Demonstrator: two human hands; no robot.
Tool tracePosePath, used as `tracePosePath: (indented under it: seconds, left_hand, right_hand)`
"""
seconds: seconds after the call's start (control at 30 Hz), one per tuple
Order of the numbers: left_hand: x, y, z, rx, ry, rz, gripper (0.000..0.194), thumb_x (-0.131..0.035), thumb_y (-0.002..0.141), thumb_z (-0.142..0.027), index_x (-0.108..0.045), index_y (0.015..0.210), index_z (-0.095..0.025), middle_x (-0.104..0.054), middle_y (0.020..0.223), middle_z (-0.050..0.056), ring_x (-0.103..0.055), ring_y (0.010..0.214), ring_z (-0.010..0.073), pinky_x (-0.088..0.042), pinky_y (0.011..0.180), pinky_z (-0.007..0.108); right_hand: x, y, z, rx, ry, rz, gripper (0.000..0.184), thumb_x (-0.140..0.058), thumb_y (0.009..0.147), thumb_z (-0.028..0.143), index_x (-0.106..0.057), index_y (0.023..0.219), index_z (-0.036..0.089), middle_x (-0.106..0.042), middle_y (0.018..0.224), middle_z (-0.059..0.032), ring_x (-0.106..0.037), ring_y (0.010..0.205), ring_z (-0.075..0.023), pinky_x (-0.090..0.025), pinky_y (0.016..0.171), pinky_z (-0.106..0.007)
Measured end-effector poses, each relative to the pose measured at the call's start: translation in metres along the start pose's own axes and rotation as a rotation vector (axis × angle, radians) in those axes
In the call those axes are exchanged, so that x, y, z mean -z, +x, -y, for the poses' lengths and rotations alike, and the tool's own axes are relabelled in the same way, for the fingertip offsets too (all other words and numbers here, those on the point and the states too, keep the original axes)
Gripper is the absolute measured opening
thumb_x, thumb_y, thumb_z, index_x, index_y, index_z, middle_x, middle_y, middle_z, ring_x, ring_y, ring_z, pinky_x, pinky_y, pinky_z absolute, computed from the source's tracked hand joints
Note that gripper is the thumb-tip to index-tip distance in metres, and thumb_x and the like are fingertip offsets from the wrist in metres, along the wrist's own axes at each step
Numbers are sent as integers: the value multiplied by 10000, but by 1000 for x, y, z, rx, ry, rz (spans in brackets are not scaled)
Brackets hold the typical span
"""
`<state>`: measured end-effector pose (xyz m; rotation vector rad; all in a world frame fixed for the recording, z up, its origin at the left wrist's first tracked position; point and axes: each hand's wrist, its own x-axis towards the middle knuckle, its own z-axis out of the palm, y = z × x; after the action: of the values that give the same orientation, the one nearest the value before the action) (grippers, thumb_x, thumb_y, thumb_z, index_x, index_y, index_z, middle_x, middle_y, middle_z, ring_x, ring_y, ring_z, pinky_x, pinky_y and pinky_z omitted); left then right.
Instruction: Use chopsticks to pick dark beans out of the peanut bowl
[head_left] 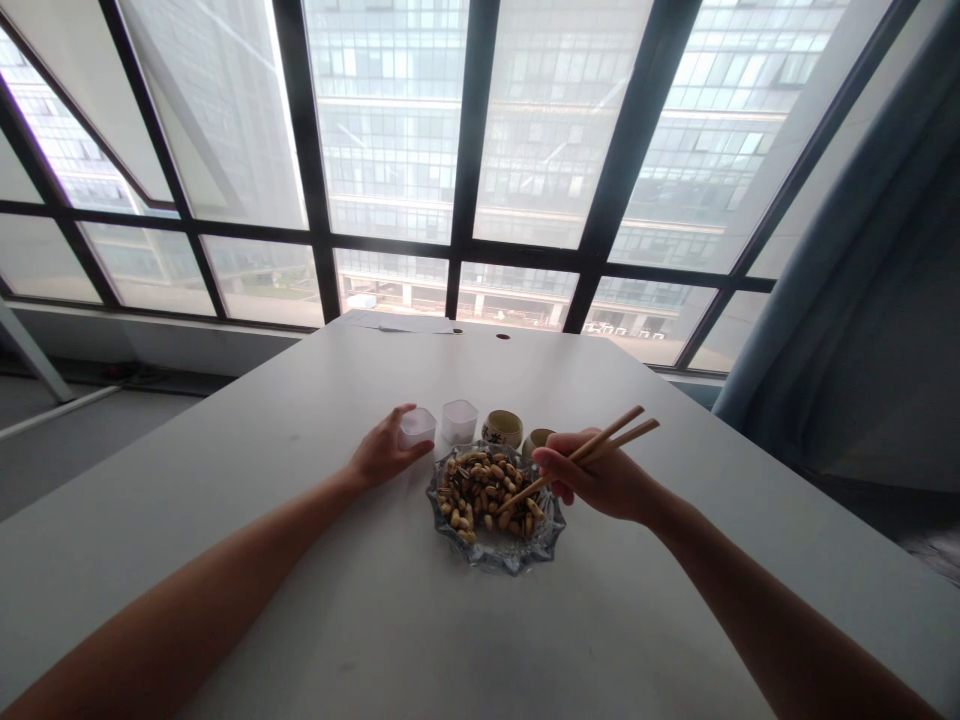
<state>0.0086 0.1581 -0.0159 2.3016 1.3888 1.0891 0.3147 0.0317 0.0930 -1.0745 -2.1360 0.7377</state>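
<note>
My left hand [386, 450] is wrapped round a small translucent plastic cup [417, 428] standing on the white table. In my right hand [592, 475] is a pair of wooden chopsticks [609, 437], their tips down among the nuts. The nuts [480, 485], which look like peanuts and pistachios mixed with darker seeds, lie in a clear glass bowl [514, 560] with a jagged rim. Whether the tips pinch a nut I cannot tell. Beside the held cup stands a second translucent cup [459, 422]. Behind the bowl is a patterned ceramic cup [502, 428]; a similar cup [537, 441] is partly hidden by my right hand.
The white table [315, 620] reaches toward large dark-framed windows [390, 120]. Some white paper [405, 323] lies at its far edge, near two round dark holes. A blue-grey curtain [832, 270] hangs on the right. A metal leg [34, 350] stands at the left.
</note>
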Motion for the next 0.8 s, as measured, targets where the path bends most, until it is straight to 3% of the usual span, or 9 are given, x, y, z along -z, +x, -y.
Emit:
tracePosePath:
  seconds: [0.17, 0.8]
  left_hand:
    - [0, 0, 1, -4, -8, 1, 721, -658, 769, -578, -460, 1341, -186, -668, 1181, 137, -660, 1034, 290, -525, 914, 442]
    - [2, 0, -1, -15, -5, 2, 700, -662, 777, -570, -457, 1339, -207, -657, 1214, 135, -648, 1077, 300, -518, 939, 456]
  right_hand:
    - [-2, 0, 0, -25, -8, -17, 532, -468, 960, 609, -548, 676, 166, -574, 527, -12, -555, 433, -113, -423, 403, -203]
    - [-7, 1, 3, 97, -84, -30, 537, -421, 993, 576, -506, 621, 199, -534, 500, 2, -482, 420, -106, -389, 402, -219]
